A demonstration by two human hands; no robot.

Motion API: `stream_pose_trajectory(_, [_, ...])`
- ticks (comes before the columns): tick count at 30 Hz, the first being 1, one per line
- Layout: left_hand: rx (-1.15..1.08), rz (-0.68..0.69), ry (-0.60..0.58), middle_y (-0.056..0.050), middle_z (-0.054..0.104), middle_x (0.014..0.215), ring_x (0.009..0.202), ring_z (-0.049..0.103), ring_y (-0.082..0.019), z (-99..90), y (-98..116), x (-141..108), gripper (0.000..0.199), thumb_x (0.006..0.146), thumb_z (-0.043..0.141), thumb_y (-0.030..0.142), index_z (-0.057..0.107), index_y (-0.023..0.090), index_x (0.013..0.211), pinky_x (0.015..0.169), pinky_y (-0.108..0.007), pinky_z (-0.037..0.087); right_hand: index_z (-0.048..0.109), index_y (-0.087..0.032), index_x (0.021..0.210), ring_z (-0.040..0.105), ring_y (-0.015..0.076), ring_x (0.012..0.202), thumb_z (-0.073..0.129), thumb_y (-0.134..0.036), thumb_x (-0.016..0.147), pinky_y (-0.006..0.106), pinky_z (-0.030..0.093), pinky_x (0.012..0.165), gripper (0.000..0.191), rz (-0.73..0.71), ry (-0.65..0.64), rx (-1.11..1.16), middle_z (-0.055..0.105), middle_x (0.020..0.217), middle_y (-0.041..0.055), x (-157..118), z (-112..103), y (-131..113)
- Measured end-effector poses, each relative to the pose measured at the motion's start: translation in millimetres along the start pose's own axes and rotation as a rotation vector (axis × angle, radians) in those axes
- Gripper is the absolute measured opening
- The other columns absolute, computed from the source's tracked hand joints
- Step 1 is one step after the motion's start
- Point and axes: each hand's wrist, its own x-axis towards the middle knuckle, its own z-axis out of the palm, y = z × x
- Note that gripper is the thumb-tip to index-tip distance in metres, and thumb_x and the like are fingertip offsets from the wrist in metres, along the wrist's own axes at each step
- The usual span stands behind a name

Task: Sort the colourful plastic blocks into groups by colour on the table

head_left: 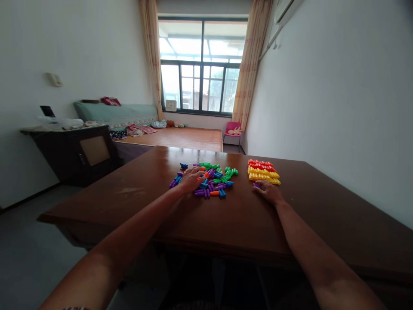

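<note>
My left hand point(191, 179) reaches over a loose pile of small plastic toy pieces in purple, blue, green and orange. Its fingers are stretched out and apart, near an orange piece point(207, 175). Over to the right, my right hand point(269, 191) pinches a purple plastic piece point(257, 185) down at the tabletop. This piece lies just in front of neat rows sorted by colour: red pieces point(260, 164) at the back and yellow pieces point(263, 174) nearer me. My fingers partly cover the purple piece.
The brown wooden table point(206, 224) spans the foreground. Beyond it stand a bed point(193, 134) with cloths, a pink chair point(232, 129) holding a plush toy, and a window. A dark cabinet point(71, 150) is at the left.
</note>
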Motion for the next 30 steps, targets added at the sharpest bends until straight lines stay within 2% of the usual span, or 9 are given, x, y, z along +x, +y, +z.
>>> stream_pose_trajectory(6, [-0.156,-0.375,0.053,-0.006,0.071,0.103,0.107,0.059,-0.026,-27.8,-70.1,14.4,0.035,0.080,0.054,0.055,0.071,0.025,0.084,0.092,-0.032,0.045,0.063,-0.021,0.117,0.063,0.0246,0.103,0.052,-0.051,0.088,0.036,0.049,0.089,0.044,-0.010,0.090,-0.040,0.066,0.117,0.0092,-1.5,-1.9,-4.9])
stream_pose_trajectory(9, [-0.186,-0.432,0.063,-0.009,0.072,0.092,0.095,0.063,-0.026,-24.9,-94.2,3.4,0.043,0.083,0.047,0.057,0.071,0.022,0.081,0.083,-0.033,0.047,0.064,-0.019,0.115,0.062,0.0246,0.104,0.045,-0.043,0.093,0.036,0.048,0.089,0.038,-0.064,0.130,-0.052,0.065,0.116,0.0110,-2.5,-1.8,-28.9])
stream_pose_trajectory(11, [-0.215,-0.450,0.068,-0.009,0.073,0.094,0.094,0.064,-0.026,-18.9,-103.4,-6.2,0.047,0.085,0.041,0.057,0.072,0.021,0.087,0.081,-0.033,0.048,0.064,-0.020,0.114,0.063,0.0234,0.102,0.044,-0.040,0.094,0.034,0.049,0.088,0.034,-0.156,0.076,-0.028,0.065,0.117,0.0101,-0.8,2.1,-55.6])
stream_pose_trajectory(16, [-0.391,-0.479,0.096,-0.008,0.074,0.097,0.091,0.065,-0.025,-9.9,-113.4,-16.7,0.052,0.084,0.042,0.058,0.074,0.020,0.095,0.079,-0.032,0.048,0.064,-0.023,0.116,0.062,0.0200,0.105,0.048,-0.030,0.093,0.031,0.048,0.090,0.029,-0.452,-0.169,0.063,0.063,0.121,0.0074,15.3,19.1,-134.6])
stream_pose_trajectory(19, [-0.448,-0.489,0.140,-0.008,0.074,0.092,0.085,0.065,-0.024,-9.8,-116.0,-17.1,0.057,0.083,0.040,0.060,0.074,0.017,0.096,0.074,-0.032,0.049,0.066,-0.022,0.115,0.061,0.0214,0.108,0.054,-0.022,0.089,0.033,0.045,0.095,0.029,-0.460,-0.242,0.020,0.065,0.116,0.0084,26.8,29.3,-163.3])
stream_pose_trajectory(22, [-0.453,-0.490,0.142,-0.008,0.074,0.090,0.080,0.064,-0.023,-10.6,-116.8,-17.6,0.059,0.082,0.041,0.062,0.075,0.016,0.095,0.071,-0.031,0.049,0.068,-0.021,0.113,0.064,0.0218,0.098,0.065,-0.018,0.079,0.032,0.047,0.090,0.034,-0.390,-0.328,-0.005,0.068,0.108,0.0076,30.8,38.5,-172.7])
stream_pose_trajectory(25, [-0.460,-0.489,0.129,-0.007,0.074,0.087,0.078,0.064,-0.023,-11.1,-116.6,-17.9,0.060,0.080,0.043,0.065,0.075,0.017,0.094,0.071,-0.031,0.049,0.068,-0.020,0.113,0.064,0.0206,0.094,0.065,-0.016,0.076,0.031,0.048,0.088,0.037,-0.376,-0.337,0.040,0.068,0.103,0.0067,27.1,41.6,-173.9])
stream_pose_trajectory(27, [-0.474,-0.489,0.131,-0.007,0.074,0.087,0.080,0.065,-0.023,-10.9,-116.8,-18.0,0.061,0.080,0.043,0.066,0.075,0.017,0.094,0.072,-0.031,0.049,0.068,-0.021,0.112,0.063,0.0200,0.096,0.061,-0.016,0.079,0.031,0.047,0.090,0.035,-0.397,-0.297,0.107,0.069,0.103,0.0061,24.8,35.6,-171.9])
stream_pose_trajectory(30, [-0.497,-0.501,0.144,-0.008,0.075,0.090,0.084,0.065,-0.024,-9.7,-119.0,-17.8,0.062,0.079,0.043,0.067,0.075,0.016,0.095,0.075,-0.031,0.050,0.069,-0.022,0.108,0.064,0.0200,0.093,0.058,-0.019,0.081,0.033,0.048,0.089,0.030,-0.353,-0.223,0.225,0.071,0.100,0.0054,26.6,12.3,-154.7])
